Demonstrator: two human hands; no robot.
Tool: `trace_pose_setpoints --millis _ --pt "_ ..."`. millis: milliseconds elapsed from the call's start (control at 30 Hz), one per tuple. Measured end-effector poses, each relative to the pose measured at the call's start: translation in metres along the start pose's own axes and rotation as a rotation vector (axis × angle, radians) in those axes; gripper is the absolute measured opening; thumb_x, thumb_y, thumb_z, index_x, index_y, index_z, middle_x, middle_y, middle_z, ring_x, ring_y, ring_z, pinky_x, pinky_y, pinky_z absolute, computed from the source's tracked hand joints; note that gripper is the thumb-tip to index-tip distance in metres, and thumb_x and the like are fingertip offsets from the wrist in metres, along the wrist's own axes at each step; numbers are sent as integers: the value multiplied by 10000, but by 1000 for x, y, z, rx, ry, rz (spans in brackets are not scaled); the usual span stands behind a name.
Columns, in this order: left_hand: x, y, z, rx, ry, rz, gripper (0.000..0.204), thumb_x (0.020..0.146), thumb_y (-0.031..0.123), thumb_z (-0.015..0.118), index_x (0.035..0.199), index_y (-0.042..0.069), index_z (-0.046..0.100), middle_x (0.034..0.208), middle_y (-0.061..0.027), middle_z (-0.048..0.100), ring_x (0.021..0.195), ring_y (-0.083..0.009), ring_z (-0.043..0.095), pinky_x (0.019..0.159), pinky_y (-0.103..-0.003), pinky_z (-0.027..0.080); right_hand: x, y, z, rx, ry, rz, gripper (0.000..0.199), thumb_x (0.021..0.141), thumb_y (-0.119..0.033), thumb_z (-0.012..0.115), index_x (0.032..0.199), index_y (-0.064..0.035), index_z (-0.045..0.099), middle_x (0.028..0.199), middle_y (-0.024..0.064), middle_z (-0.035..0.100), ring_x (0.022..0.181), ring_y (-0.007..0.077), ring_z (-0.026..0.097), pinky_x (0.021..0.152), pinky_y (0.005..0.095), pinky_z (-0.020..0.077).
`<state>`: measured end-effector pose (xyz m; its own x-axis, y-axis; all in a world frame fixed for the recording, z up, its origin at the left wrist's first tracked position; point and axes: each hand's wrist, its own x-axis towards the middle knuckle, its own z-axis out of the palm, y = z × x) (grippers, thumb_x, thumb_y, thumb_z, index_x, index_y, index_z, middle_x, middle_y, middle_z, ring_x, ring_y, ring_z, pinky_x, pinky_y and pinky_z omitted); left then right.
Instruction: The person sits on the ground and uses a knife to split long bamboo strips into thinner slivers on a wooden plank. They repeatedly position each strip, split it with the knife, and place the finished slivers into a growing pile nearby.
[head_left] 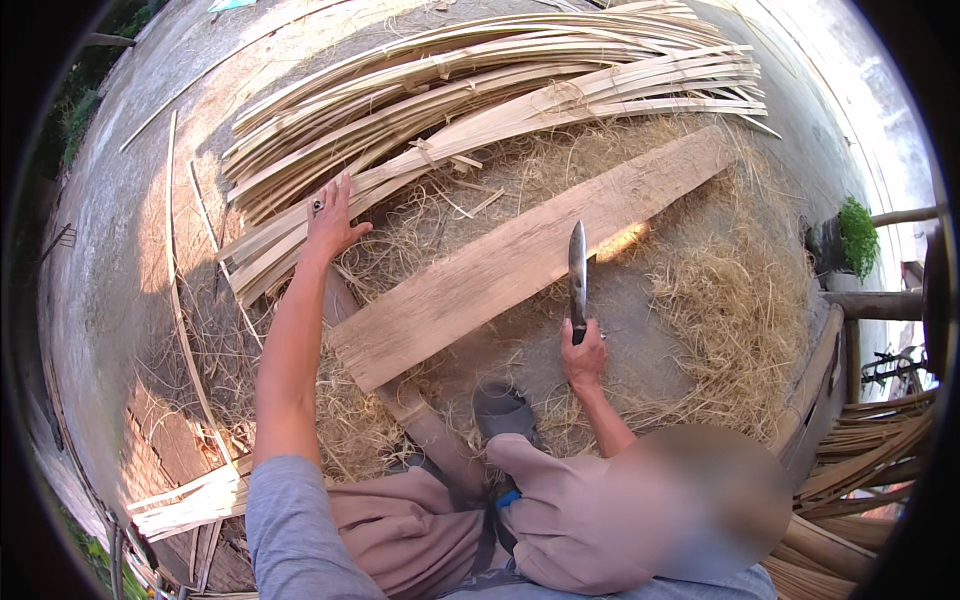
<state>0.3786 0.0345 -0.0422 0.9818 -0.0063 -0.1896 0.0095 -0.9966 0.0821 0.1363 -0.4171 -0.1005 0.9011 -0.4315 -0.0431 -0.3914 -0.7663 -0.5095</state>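
Observation:
My left hand (336, 222) reaches out to the near left part of a long pile of pale split strips (470, 100), which look like bamboo. Its fingers are stretched out over the strips with the thumb apart, and a ring shows on one finger. Held in my closed right hand (584, 352) is a knife (578, 265) with a dark handle, its blade pointing away from me and its tip close to the near edge of a wooden plank (520, 265). The plank slants from near left to far right, and its near left end lies over a wooden beam (430, 435).
Curly shavings (735, 320) cover much of the ground around the plank. Loose thin strips (180, 280) lie at the left, and more strips (195, 505) at the lower left. A potted green plant (857, 240) and wooden poles (875, 305) stand at the right.

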Motion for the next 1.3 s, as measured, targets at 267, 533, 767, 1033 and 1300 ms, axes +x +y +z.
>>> trace_pose_setpoints --millis 267,533,767,1033,1300 --pt "-3 30 -17 19 72 -100 827 780 306 880 1457 128 440 1272 -147 611 1187 -353 620 1073 -546 406 1 -3 0 48 3 18 436 962 -480 642 979 -50 566 891 223 673 819 484 644 752 572 491" --pt "-30 34 -33 65 288 84 467 828 254 848 1147 58 568 891 -119 746 671 -283 702 631 -415 523 -1 -6 -2 61 25 12 430 944 -471 660 1021 -55 587 951 216 688 840 477 658 763 574 501" --pt "-76 38 -121 428 866 349 474 834 334 853 1164 124 585 930 -18 739 628 -158 670 792 -393 578 0 -4 -4 78 51 -15 455 940 -505 653 1015 -58 606 882 216 701 830 447 680 779 556 507" --pt "-261 89 -26 160 200 366 744 816 397 838 1422 143 486 1338 -116 581 1117 -285 654 1128 -544 394 -9 -12 -22 193 13 134 557 925 -605 635 930 -48 647 788 205 698 785 439 695 694 536 511" --pt "-352 74 20 -34 97 154 1131 758 355 871 1658 255 193 1683 -161 219 1570 -360 184 1258 -592 114 -16 16 -49 129 -63 281 607 915 -625 628 1046 -34 661 945 231 725 934 445 698 800 530 510"
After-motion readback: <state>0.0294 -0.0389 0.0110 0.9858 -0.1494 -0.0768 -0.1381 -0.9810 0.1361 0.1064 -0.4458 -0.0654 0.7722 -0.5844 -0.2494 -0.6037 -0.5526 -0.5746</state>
